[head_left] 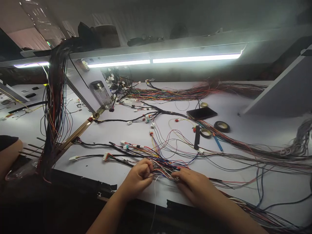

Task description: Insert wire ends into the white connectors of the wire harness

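A bundle of thin coloured wires (pixel 163 169) lies between my hands near the front edge of the white table. My left hand (pixel 141 175) is closed, its fingers pinched on the left part of the bundle. My right hand (pixel 191 183) is closed too, with fingertips gripping wires at the bundle's right side. Left of my hands, black-wrapped branches end in a white connector (pixel 73 158) and a white connector with coloured wires (pixel 106 157). One loose white wire (pixel 155 195) hangs down over the table edge between my wrists.
Behind my hands lie another wire harness (pixel 168 112), a phone (pixel 201 112), black tape rolls (pixel 221 126) and a blue pen-like tool (pixel 217 142). A thick wire bundle (pixel 57 97) hangs at the left near a glass jar (pixel 101 95). Part of another person's arm (pixel 9 156) shows at far left.
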A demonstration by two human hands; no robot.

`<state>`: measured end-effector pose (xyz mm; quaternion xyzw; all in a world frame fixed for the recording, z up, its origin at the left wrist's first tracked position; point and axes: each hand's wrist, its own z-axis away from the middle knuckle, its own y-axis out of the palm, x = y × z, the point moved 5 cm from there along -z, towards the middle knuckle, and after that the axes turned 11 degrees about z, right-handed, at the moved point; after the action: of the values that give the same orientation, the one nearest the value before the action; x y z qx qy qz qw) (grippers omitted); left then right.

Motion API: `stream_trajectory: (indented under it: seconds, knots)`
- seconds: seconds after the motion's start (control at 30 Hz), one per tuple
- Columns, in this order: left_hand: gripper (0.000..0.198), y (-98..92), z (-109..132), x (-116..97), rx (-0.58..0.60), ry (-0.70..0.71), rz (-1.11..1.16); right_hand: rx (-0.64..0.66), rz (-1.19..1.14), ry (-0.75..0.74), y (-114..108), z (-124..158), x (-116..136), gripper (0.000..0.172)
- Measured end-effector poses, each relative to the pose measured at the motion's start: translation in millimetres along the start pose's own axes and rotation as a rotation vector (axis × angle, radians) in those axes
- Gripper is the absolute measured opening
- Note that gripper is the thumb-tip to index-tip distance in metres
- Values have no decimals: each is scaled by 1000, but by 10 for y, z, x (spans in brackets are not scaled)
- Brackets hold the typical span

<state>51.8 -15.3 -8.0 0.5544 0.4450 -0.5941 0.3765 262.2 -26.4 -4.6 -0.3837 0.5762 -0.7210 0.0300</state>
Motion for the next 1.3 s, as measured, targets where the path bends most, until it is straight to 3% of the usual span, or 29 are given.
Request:
stream_trajectory:
  seconds: [0.13, 0.23, 0.33, 0.4, 0.5, 0.57, 0.67, 0.77, 0.9, 1.03, 1.13, 1.23, 1.3]
  knots:
    - [36, -133, 23, 140, -260, -87, 440, 55, -1, -4, -38, -10, -3, 31]
    - [49, -168, 43, 154, -437, -35, 564, 175, -15, 0, -163, -31, 3, 32]
    - [58, -161, 64, 147, -498, -36, 622, 283, -6, -3, -353, -150, 66, 16]
    - [54, -168, 93, 93, -494, -1, 536, 210, 51, 35, -509, -326, 126, 22]
    - [44, -147, 156, -88, -413, 155, 180, -71, 128, 28, -669, -674, 300, 16]
    - [41, -70, 193, -153, -304, 185, -28, -111, 173, -50, -585, -910, 459, 18]
    - [44, 19, 244, -103, -214, 116, -39, 45, 265, -77, -257, -1198, 615, 22]
    - [49, -4, 314, -29, -307, 112, 49, 113, 309, -14, -6, -1361, 647, 43]
    - [54, -61, 371, 21, -400, 102, 90, 154, 265, 103, 91, -1456, 516, 44]
    - [53, -61, 345, -4, -455, 72, 226, 223, 70, 80, 15, -1444, 391, 36]
    - [47, -82, 298, -10, -613, -5, 575, 188, -138, 15, -94, -1337, 364, 32]
    - [35, -59, 209, 1, -721, -219, 1025, 90, -639, -33, -167, -1199, 359, 28]
    - [27, -46, 118, -52, -692, -308, 1194, 69, -953, -43, -152, -1127, 350, 27]
